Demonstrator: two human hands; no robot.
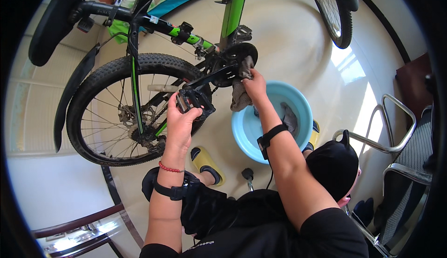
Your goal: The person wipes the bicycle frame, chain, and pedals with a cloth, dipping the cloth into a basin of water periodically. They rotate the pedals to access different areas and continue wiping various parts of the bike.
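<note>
A black and green bicycle (pixel 232 13) stands before me on the tiled floor. My left hand (pixel 183 121) grips the black pedal (pixel 198 102) at the end of the crank arm (pixel 206 78). In my right hand (pixel 255 88) is a grey-brown cloth (pixel 241 95), its upper part pressed against the black chainring guard (pixel 253 53). The lower part of the cloth hangs over the rim of a light blue basin (pixel 241 137). Inside the basin a dark grey cloth (pixel 289 120) lies in what looks like water.
The rear wheel (pixel 82 128) stands left of the pedal, the front wheel (pixel 340 30) at the upper right. Yellow slippers (pixel 207 163) flank the basin on my feet. A metal-framed chair (pixel 407 174) is at the right. A caster (pixel 247 174) shows near my lap.
</note>
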